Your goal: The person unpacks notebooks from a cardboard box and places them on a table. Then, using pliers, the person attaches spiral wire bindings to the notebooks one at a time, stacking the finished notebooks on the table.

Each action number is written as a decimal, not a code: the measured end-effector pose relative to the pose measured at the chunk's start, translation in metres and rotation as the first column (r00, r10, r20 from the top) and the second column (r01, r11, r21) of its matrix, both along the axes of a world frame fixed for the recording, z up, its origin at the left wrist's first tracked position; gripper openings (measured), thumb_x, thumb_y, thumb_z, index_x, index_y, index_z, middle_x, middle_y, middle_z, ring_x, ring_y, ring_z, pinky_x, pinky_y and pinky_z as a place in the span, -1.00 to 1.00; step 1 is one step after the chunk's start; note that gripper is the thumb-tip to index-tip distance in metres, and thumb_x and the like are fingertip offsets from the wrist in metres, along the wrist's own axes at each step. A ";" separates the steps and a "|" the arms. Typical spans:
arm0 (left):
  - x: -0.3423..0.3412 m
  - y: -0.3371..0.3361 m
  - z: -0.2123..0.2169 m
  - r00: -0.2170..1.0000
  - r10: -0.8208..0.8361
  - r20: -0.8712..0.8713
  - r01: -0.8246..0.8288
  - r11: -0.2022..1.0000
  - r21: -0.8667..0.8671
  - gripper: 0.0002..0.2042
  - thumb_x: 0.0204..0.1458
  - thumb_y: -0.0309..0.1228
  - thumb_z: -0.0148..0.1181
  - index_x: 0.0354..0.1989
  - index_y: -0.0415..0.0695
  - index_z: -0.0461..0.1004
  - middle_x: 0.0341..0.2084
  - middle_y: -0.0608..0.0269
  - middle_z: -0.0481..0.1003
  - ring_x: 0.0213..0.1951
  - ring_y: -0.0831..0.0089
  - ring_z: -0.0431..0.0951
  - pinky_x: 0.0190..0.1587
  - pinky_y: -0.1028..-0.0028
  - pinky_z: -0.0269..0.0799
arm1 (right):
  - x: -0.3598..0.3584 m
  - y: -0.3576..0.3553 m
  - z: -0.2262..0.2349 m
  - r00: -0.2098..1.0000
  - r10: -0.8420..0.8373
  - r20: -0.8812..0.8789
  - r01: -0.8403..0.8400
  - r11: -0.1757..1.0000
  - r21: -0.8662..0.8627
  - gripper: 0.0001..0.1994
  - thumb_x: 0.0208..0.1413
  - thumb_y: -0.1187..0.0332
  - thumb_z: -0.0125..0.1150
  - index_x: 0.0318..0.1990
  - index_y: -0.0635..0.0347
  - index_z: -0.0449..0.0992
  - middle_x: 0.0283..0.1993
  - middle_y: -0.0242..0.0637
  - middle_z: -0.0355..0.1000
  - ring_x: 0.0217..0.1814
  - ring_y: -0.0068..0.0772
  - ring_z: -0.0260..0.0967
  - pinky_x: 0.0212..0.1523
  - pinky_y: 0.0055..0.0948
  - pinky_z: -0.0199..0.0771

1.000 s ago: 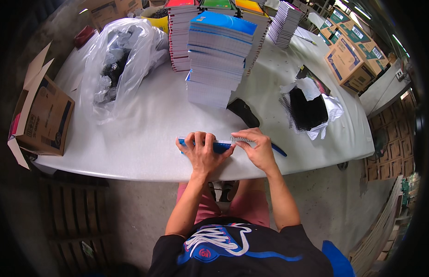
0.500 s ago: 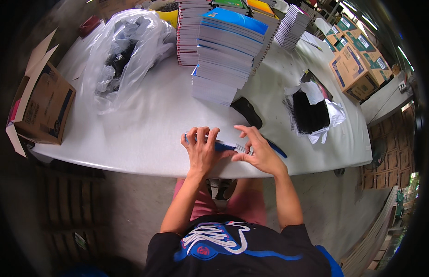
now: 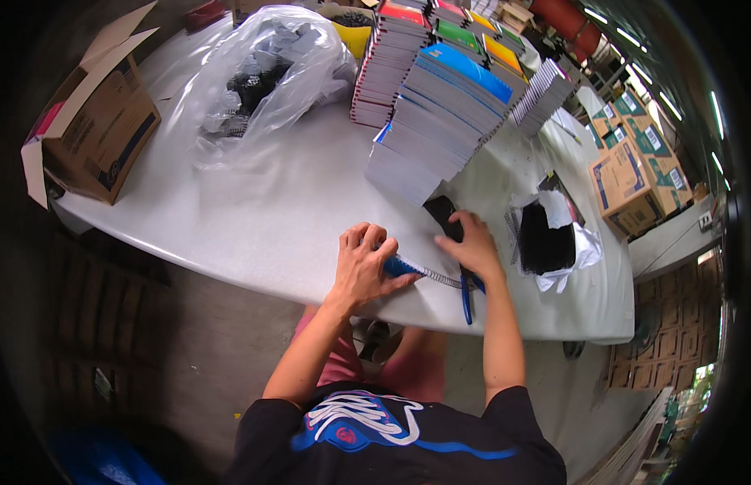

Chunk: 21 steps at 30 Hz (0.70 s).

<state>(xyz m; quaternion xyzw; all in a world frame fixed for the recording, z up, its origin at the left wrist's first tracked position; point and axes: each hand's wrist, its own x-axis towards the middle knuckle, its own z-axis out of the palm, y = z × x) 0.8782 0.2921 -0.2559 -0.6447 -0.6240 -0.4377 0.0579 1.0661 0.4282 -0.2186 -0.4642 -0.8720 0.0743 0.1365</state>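
My left hand (image 3: pixel 364 265) is closed around a blue-covered notebook (image 3: pixel 401 266), seen nearly edge-on just above the near table edge. A thin wire spiral (image 3: pixel 442 279) trails from the notebook's right end. My right hand (image 3: pixel 476 247) hovers to the right, its thumb and forefinger apart and curved near the close end of a dark oblong object (image 3: pixel 445 217), whose kind I cannot make out. Beneath that hand lies a blue-handled tool like pliers (image 3: pixel 466 302), with its handles spread toward me. The hand covers its head, and any contact is hidden.
A tall stack of blue-topped notebooks (image 3: pixel 436 121) stands beyond my hands, with more colored stacks behind. Black spirals (image 3: pixel 548 238) lie in white paper to the right. A clear plastic bag (image 3: pixel 270 89) and an opened carton (image 3: pixel 105 129) stand at the left.
My right hand has left the spiral and moved up and right toward the dark object. More of the spiral shows. The blue-handled tool now points toward me. The whole view has shifted and turned.
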 end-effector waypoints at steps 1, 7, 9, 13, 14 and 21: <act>0.000 0.000 0.001 1.000 -0.016 0.006 0.016 1.000 -0.006 -0.50 -0.41 0.06 0.41 -0.47 -0.07 0.40 -0.29 0.23 0.32 -0.06 0.15 0.23 -0.02 0.21 0.18 | -0.004 0.006 -0.006 0.986 -0.056 0.155 0.080 0.985 -0.151 -0.58 -0.15 0.19 0.26 -0.09 0.00 0.32 0.02 -0.14 0.31 0.10 -0.05 0.24 -0.05 -0.13 0.37; -0.006 -0.013 0.000 0.997 -0.057 0.056 0.060 0.997 -0.050 -0.52 -0.44 0.02 0.40 -0.45 -0.06 0.42 -0.18 0.20 0.27 0.03 0.16 0.18 0.03 0.18 0.14 | 0.025 0.025 0.001 0.888 -0.319 -0.330 0.104 0.839 -0.533 -0.60 -0.15 0.43 0.19 -0.06 0.10 0.35 -0.08 -0.03 0.47 -0.13 0.04 0.45 -0.02 -0.14 0.39; -0.006 -0.015 0.000 0.995 -0.059 0.082 0.061 0.998 -0.029 -0.53 -0.44 0.02 0.40 -0.46 -0.06 0.42 -0.15 0.19 0.26 0.04 0.16 0.18 0.03 0.18 0.14 | 0.028 0.000 0.005 0.459 -0.292 -0.839 -0.316 0.829 -0.461 -0.58 -0.12 0.49 0.16 0.00 0.16 0.38 -0.11 0.01 0.49 -0.11 -0.01 0.46 0.04 -0.15 0.38; -0.007 -0.012 -0.004 0.990 -0.084 0.109 0.086 0.996 -0.008 -0.53 -0.45 0.00 0.41 -0.48 -0.06 0.41 -0.09 0.18 0.25 0.08 0.15 0.16 0.04 0.17 0.14 | 0.022 -0.038 -0.006 0.124 -0.009 -0.992 -0.892 0.437 -0.116 -0.70 -0.17 0.69 0.16 -0.22 0.29 0.60 -0.20 0.01 0.53 -0.01 -0.07 0.45 0.18 -0.15 0.31; -0.008 -0.011 -0.005 0.992 -0.092 0.091 0.093 0.996 -0.009 -0.53 -0.45 0.01 0.41 -0.49 -0.07 0.40 -0.08 0.17 0.25 0.09 0.14 0.16 0.05 0.17 0.14 | 0.018 -0.046 0.004 0.566 0.203 -0.799 -0.734 0.565 -0.377 -0.77 -0.23 0.66 0.21 -0.32 0.32 0.62 -0.16 0.00 0.52 0.01 -0.10 0.45 0.20 -0.14 0.28; -0.010 -0.009 0.002 0.983 -0.147 0.113 0.146 0.989 0.018 -0.51 -0.41 0.04 0.42 -0.54 -0.09 0.38 -0.05 0.12 0.24 0.17 0.07 0.15 0.12 0.12 0.13 | 0.008 -0.037 0.006 0.651 0.196 -0.734 -0.671 0.601 -0.434 -0.67 -0.30 0.77 0.09 -0.29 0.36 0.61 -0.18 -0.06 0.54 -0.04 -0.22 0.48 0.13 -0.31 0.36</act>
